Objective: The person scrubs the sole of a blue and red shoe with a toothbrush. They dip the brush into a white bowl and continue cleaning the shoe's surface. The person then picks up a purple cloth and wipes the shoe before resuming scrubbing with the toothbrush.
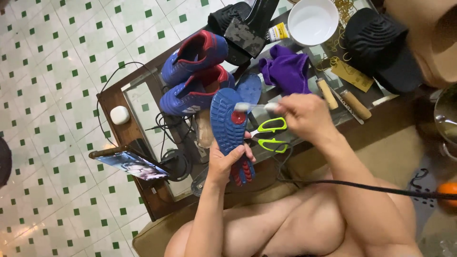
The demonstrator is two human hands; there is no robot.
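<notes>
My left hand (224, 161) holds a blue shoe insole (229, 119) with a red patch, its underside turned up toward me. My right hand (304, 115) grips a white toothbrush (250, 107) whose head rests on the insole near the red patch. Just beyond the insole lies a second blue insole (249, 88). A pair of blue and red sports shoes (193, 76) lies on the glass-topped table (114, 97) to the left of the insoles.
Scissors with green handles (270, 133) lie under my right hand. A purple cloth (286, 70), a white bowl (312, 21), black soles (243, 28), two wooden-handled tools (354, 104) and a phone on a stand (133, 164) crowd the table. A black cable (362, 188) crosses my arm.
</notes>
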